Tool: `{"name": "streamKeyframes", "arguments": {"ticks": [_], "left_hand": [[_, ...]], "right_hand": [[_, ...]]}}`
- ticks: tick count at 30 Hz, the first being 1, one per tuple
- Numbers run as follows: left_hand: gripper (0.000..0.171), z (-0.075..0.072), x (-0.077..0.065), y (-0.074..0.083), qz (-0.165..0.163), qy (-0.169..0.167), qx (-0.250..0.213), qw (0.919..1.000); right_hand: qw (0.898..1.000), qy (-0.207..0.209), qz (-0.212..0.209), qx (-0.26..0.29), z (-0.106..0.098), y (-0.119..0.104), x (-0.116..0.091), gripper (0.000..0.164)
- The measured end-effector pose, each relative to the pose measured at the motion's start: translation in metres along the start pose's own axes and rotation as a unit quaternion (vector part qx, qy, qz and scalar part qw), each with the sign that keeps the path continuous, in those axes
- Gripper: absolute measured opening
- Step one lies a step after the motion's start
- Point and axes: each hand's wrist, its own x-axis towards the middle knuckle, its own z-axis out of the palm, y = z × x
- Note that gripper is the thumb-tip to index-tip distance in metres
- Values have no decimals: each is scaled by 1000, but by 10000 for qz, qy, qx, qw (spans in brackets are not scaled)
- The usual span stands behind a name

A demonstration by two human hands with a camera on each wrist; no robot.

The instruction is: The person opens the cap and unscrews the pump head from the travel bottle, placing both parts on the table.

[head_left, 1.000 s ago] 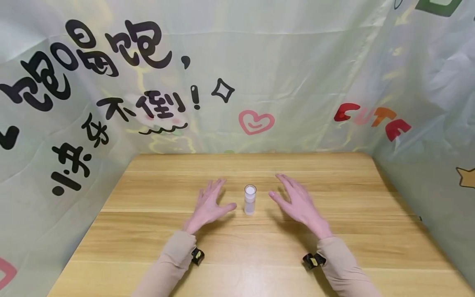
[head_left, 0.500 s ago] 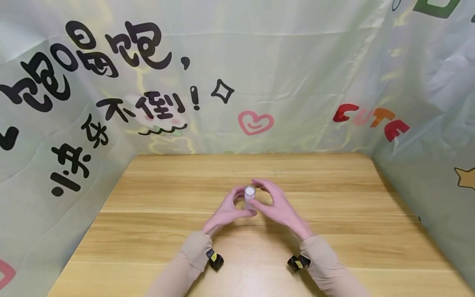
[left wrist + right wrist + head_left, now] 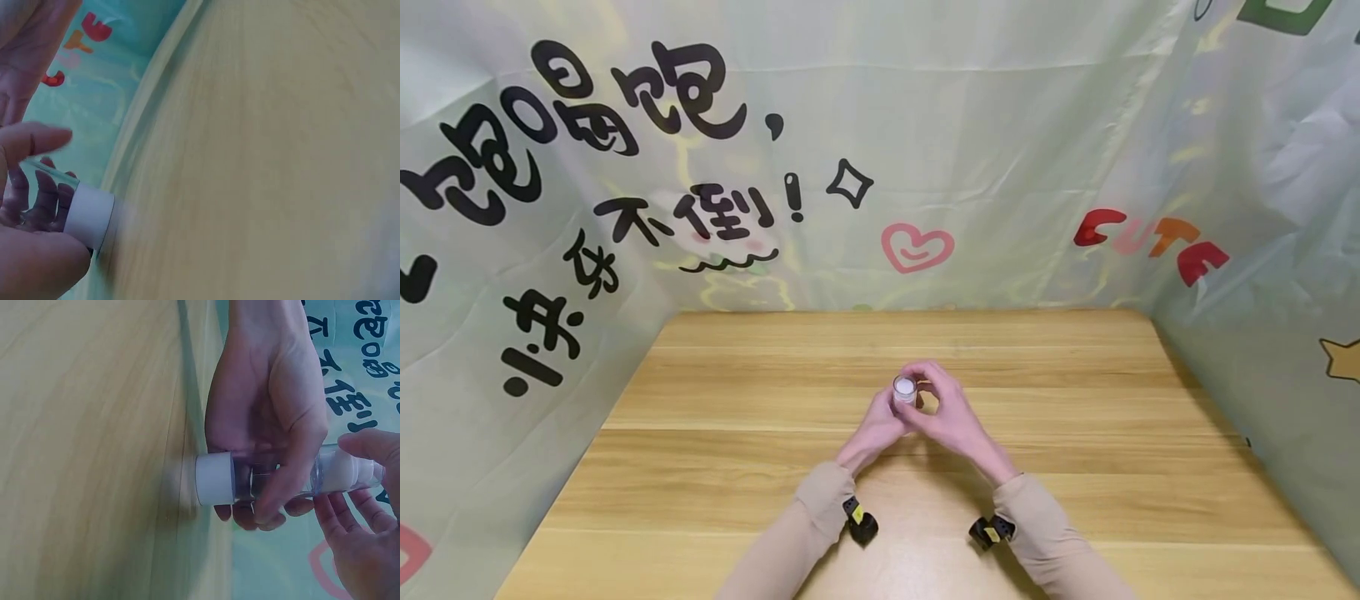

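Observation:
A small clear bottle (image 3: 905,390) stands upright near the middle of the table, held between both hands. In the right wrist view its white base band (image 3: 214,479) is close by the wood, and a clear cap (image 3: 340,467) with a white part inside forms the other end. My left hand (image 3: 881,425) grips the body, its thumb across the front and its fingers curled behind. Around the cap, the thumb and fingers of my right hand (image 3: 950,412) pinch from both sides. In the left wrist view, fingers hide much of the bottle (image 3: 89,215).
The light wooden table (image 3: 737,483) reaches back to a printed fabric backdrop (image 3: 1000,142) on three sides. Each wrist carries a small black camera, such as the left one (image 3: 861,525) and the right one (image 3: 988,532).
Both hands have come inward from either side of the standing bottle. The left has taken hold of its body, and the right has curled round its cap.

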Motion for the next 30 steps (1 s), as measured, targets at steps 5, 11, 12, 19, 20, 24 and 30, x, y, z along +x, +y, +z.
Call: {"name": "streamKeyframes", "arguments": {"ticks": [5,11,12,19,20,24,30], "left_hand": [[34,4,3,-2,327,141,181,9992],[20,9,4,-4,478,221,221,9984],[21,9,4,-4,483,234,198,9984],[16,9,-10,25,487,159,190,9985],[12,9,-13,30,517,162,203,9983],[5,9,-15,32,550,135,237,9981],[9,10,0,5,512,254,268,9980]], "right_hand": [[10000,35,-80,-25,0,1,0,39],[9999,9,-116,-60,-1,3,0,38],[9999,1,-117,-72,-1,3,0,38],[9999,-55,-30,-123,-2,0,0,39],[9999,-54,-38,-131,-2,0,0,39],[9998,-44,-71,-190,-2,-1,0,38],[9998,-80,49,-197,-2,-1,1,38]]}}
